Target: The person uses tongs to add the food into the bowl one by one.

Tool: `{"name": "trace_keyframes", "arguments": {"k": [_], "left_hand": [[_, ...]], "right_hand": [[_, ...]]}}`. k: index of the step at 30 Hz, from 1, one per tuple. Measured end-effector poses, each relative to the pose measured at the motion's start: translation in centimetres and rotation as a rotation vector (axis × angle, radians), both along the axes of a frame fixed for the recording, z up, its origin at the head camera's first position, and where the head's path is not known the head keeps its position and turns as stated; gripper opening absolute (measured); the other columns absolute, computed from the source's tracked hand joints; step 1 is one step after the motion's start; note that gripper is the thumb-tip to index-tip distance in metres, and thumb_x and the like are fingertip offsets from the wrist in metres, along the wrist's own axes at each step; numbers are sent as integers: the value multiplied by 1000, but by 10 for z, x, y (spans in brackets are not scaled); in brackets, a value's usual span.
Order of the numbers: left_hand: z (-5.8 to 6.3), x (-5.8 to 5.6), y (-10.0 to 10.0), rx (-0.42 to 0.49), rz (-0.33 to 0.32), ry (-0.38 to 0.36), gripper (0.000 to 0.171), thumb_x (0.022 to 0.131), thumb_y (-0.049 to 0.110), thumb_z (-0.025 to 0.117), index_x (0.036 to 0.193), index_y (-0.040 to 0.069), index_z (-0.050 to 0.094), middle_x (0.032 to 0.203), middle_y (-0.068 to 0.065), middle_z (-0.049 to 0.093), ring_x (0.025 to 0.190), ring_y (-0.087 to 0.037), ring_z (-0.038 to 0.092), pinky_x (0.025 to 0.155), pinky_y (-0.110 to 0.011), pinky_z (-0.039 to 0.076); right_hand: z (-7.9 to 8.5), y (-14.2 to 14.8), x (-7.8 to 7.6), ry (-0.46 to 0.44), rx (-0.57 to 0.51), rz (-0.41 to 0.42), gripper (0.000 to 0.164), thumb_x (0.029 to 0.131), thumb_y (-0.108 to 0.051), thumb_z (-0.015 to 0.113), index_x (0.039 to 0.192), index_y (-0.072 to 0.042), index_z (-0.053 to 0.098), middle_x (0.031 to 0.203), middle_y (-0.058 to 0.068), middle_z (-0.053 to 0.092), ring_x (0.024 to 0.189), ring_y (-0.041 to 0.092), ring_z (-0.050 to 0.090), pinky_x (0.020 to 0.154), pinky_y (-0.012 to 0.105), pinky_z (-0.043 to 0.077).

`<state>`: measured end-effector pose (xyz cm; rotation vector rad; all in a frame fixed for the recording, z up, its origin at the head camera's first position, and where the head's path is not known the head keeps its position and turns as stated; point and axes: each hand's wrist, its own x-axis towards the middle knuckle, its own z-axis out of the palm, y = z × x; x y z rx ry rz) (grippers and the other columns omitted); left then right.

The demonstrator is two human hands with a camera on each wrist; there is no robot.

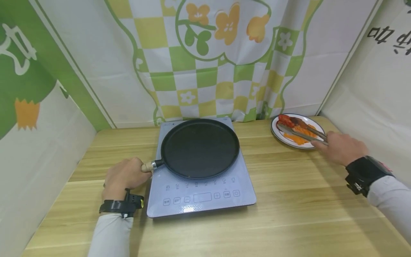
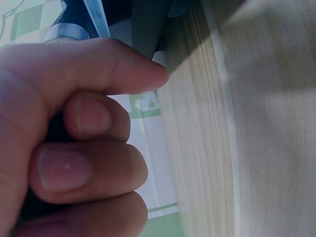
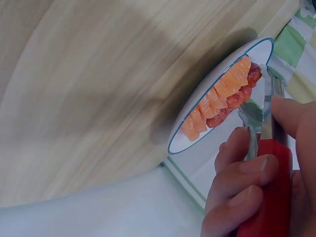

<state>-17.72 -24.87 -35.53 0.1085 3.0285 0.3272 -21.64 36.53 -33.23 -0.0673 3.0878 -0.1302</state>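
My left hand point(image 1: 123, 176) grips the light wooden-looking handle point(image 1: 146, 167) of a flat black frying pan point(image 1: 200, 148), which sits on an induction cooktop point(image 1: 202, 210). In the left wrist view the fingers point(image 2: 94, 170) are curled round the handle. With my right hand point(image 1: 348, 148) I hold metal tongs point(image 1: 303, 135) that have a red grip point(image 3: 266, 192). Their spoon-like tips stand apart over a white, blue-rimmed plate point(image 1: 274, 129). On it lie orange slices point(image 1: 298, 139) beside dark red pieces of food point(image 1: 284, 120). No food shows lifted between the tips.
The cooktop stands on a wooden table point(image 1: 289, 207), its touch controls point(image 1: 202, 197) facing me. A checked cloth point(image 1: 208, 82) hangs behind, and a white side panel point(image 1: 369, 85) rises close to the plate and right arm. Each wrist wears a black band.
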Motion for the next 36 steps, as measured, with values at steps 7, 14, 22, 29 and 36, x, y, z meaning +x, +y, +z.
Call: {"name": "trace_keyframes", "arguments": {"k": [7,14,22,29,36], "left_hand": [[0,-1,0,0,-3,0,33,83,39,57,62,16,44,59,-1,42,55,-19,44,47,-35,32],[0,0,0,0,-6,2,34,83,40,56,62,16,44,58,0,42,54,-18,43,47,-35,31],[-2,0,-1,6,-8,8,33,83,40,57,63,16,44,59,0,42,54,-18,43,47,-35,31],[0,0,0,13,-6,2,33,83,40,58,63,16,44,59,0,43,54,-18,43,46,-34,31],[0,1,0,11,-7,4,33,83,39,57,63,16,44,58,0,42,53,-18,42,46,-34,31]], "right_hand": [[4,-5,-4,17,33,14,72,90,-72,30,92,-2,48,70,7,48,60,26,50,47,41,36],[5,-9,-8,57,62,31,75,88,-75,30,89,-3,49,66,6,49,56,26,50,45,41,36],[8,-14,-11,32,88,42,77,88,-75,30,91,-2,51,69,8,52,62,28,54,47,45,38],[8,-16,-15,39,108,43,72,89,-73,32,86,-3,52,67,7,51,61,28,54,46,46,38],[10,-19,-19,4,119,40,74,88,-73,32,89,-2,52,69,9,52,63,30,54,47,48,38]]}}
